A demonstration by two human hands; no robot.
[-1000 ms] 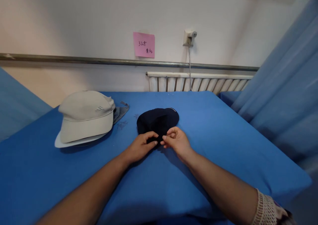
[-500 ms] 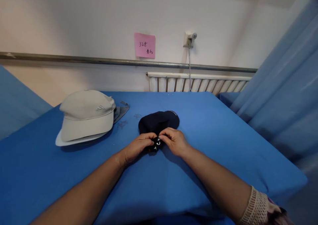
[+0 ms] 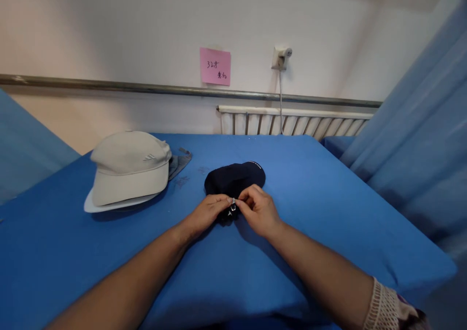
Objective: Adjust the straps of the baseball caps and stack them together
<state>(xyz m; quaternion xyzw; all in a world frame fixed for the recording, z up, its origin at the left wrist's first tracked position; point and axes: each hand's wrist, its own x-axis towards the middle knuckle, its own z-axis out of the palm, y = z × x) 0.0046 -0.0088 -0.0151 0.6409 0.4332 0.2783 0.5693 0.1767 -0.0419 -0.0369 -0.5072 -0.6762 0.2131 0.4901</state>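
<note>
A dark navy cap (image 3: 228, 177) lies on the blue-covered table, its brim pointing to the far right with small white lettering on the edge. At the near end of the cap, a black strap with white marks (image 3: 229, 214) shows between my hands. My left hand (image 3: 204, 216) pinches the strap from the left, thumb on top. From the right, my right hand (image 3: 260, 211) pinches it with thumb and forefinger. The fingertips of both hands meet at a small light-coloured piece on the strap, too small to name.
Stacked caps (image 3: 129, 167), beige on top and a pale one below, sit at the left, with a grey strap behind. Along the wall run a metal rail (image 3: 164, 90) and a radiator (image 3: 292, 121). Blue curtains (image 3: 419, 101) hang at the right. A pink note (image 3: 215, 66) is on the wall.
My fingertips have drawn closer together over the strap, and a light piece now shows between them. The whole view has shifted slightly; the caps stay in place.
</note>
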